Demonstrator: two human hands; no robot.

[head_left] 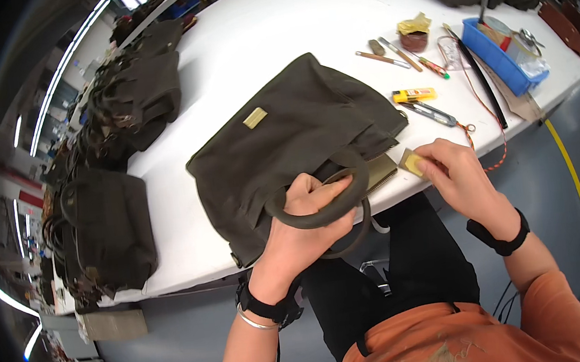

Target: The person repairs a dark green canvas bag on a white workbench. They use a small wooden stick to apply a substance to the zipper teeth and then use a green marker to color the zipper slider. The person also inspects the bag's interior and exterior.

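White worktop (pixel 253 29) fills most of the view, bending toward the rim, with a grey floor (pixel 539 162) beyond its right edge and a row of dark bags (pixel 115 228) crowding its left side. At the near edge, in front of the person, lies a dark olive bag (pixel 285 139), slanted, with its handles and mouth toward the wearer. Judging by its look, the main making is done: the body has its shape, a small gold plate (pixel 254 118) sits on the panel, and a rounded handle (pixel 359 184) is attached. What is left seems to be handwork near the mouth, where a tan strip (pixel 382 173) shows; whether that spot is finished cannot be told. The left hand (pixel 295 244) comes up from below, its fingers curled around the handle in a grasp, the wrist nearly in line with the forearm. The right hand (pixel 455 172) reaches in from the right, forearm angled up and leftward, thumb and fingers pinching a small yellow piece (pixel 412 162) just beside the bag's edge; contact between the two is unclear. Farther up lie a yellow lighter (pixel 414 95) and a grey cutter (pixel 431 114), neither in hand, with a blue tray (pixel 499 56) near the table's right edge.
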